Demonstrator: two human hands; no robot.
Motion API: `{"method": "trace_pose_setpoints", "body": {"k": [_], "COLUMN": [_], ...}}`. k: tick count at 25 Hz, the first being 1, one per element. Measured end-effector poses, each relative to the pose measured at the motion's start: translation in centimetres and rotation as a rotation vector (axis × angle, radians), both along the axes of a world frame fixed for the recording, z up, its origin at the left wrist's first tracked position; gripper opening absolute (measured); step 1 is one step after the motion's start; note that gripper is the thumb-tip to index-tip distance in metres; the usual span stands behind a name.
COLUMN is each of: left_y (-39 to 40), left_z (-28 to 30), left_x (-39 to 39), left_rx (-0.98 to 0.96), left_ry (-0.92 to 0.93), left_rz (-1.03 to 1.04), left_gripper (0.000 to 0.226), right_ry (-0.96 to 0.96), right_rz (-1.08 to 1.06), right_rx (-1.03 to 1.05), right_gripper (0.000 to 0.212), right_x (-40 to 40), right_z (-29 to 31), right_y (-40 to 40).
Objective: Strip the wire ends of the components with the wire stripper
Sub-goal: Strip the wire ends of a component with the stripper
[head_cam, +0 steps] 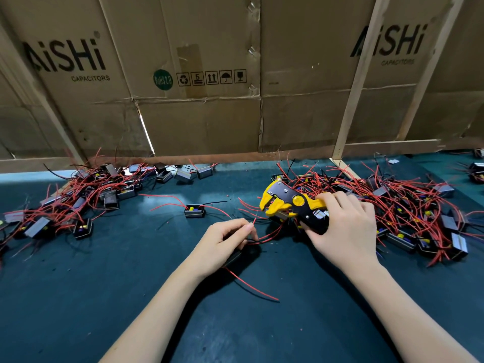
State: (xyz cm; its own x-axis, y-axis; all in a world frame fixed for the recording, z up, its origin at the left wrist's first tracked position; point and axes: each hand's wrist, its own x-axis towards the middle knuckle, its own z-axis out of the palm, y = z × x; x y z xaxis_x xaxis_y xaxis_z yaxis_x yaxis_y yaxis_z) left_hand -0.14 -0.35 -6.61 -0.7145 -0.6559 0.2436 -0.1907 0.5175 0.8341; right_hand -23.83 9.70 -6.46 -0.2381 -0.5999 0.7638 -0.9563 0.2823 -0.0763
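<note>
Two bare forearms reach in from the bottom edge over the dark green desk (78,297). Behind it stands a wall of flattened cardboard boxes (199,74) printed "AiSHi CAPACITORS". A big tangle of black components with red wires (408,205) lies at the right of the desk, and a second heap (78,195) at the left. The right hand (348,226) has its fingers curled round the handles of the yellow-and-black wire stripper (290,205), whose head points left, just beside the right heap. The left hand (222,244) holds a black component (235,255) under its palm and pinches its red wire (255,229) between thumb and fingertips, near the stripper's head. One lone component (194,210) sits apart, mid-desk
</note>
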Motion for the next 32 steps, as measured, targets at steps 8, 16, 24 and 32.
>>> {"method": "trace_pose_setpoints", "body": {"k": [8, 16, 24, 32], "left_y": [-0.1, 0.3, 0.3, 0.5], "left_z": [-0.2, 0.0, 0.0, 0.3], "left_x": [0.0, -0.2, -0.2, -0.1], "left_rx": [-0.043, -0.009, -0.014, -0.119], "left_ry": [-0.027, -0.059, -0.056, -0.077], "left_rz": [-0.001, -0.025, -0.032, 0.015], "left_gripper": [0.027, 0.028, 0.030, 0.025], "right_ry": [0.005, 0.030, 0.047, -0.021], "right_rz": [0.051, 0.156, 0.172, 0.088], "right_rx": [0.079, 0.113, 0.079, 0.128], "right_gripper": [0.049, 0.045, 0.042, 0.035], "right_x": [-0.5, -0.2, 0.3, 0.4], "right_z": [0.4, 0.5, 0.9, 0.8], "right_y": [0.3, 0.3, 0.3, 0.6]}}
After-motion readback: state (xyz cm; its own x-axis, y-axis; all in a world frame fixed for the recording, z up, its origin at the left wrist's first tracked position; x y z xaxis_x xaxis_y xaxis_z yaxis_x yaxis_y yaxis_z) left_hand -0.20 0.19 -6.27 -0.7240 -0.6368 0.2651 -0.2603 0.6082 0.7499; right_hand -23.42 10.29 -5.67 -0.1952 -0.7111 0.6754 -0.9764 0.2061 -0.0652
